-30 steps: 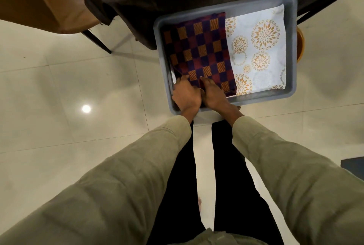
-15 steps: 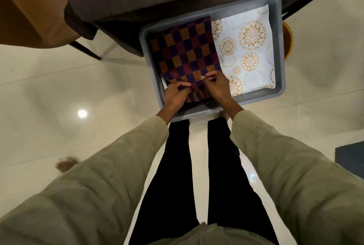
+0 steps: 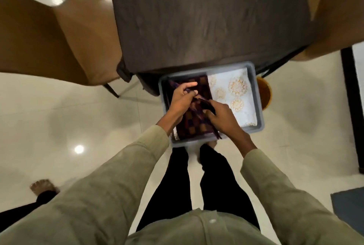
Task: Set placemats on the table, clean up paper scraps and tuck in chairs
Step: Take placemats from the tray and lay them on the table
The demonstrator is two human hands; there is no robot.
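Gripping the checkered placemat (image 3: 194, 124) with left hand (image 3: 182, 100) and right hand (image 3: 221, 117), fingers curled on its bunched edge, person lifts it partly clear of grey tray (image 3: 259, 107), beside white floral placemat (image 3: 236, 95).

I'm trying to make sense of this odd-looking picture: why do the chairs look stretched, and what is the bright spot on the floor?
Head view: the wide-angle lens bends the edges, so the tan chair bulges; its top edge is smeared by motion blur. The bright spot is lamp glare on the glossy floor. The hands on the checked placemat stay fairly sharp.
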